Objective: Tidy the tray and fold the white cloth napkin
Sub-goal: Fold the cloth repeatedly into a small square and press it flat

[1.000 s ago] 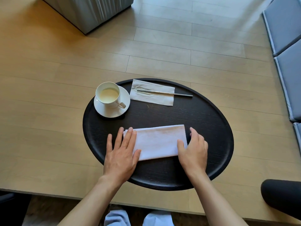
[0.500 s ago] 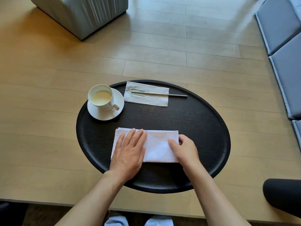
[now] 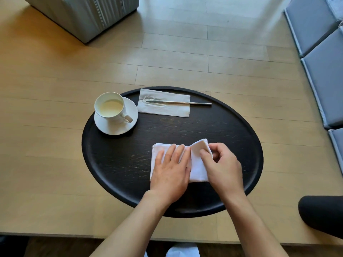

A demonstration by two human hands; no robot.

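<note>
White cloth napkin (image 3: 197, 169) lies on our black tray (image 3: 115, 164) (near half). Left hand (image 3: 169, 172) presses flat, fingers spread, on it; right hand (image 3: 221, 167) pinches its lifted right end.

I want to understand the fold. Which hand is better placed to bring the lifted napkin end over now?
The right hand: it already pinches the raised end of the napkin, while the left hand lies flat, pinning the other half on the tray.

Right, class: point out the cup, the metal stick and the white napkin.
cup (image 3: 109, 108): head view, on the liquid inside.
metal stick (image 3: 196, 103): head view, on its bare shaft.
white napkin (image 3: 197, 168): head view, between the hands.
</note>
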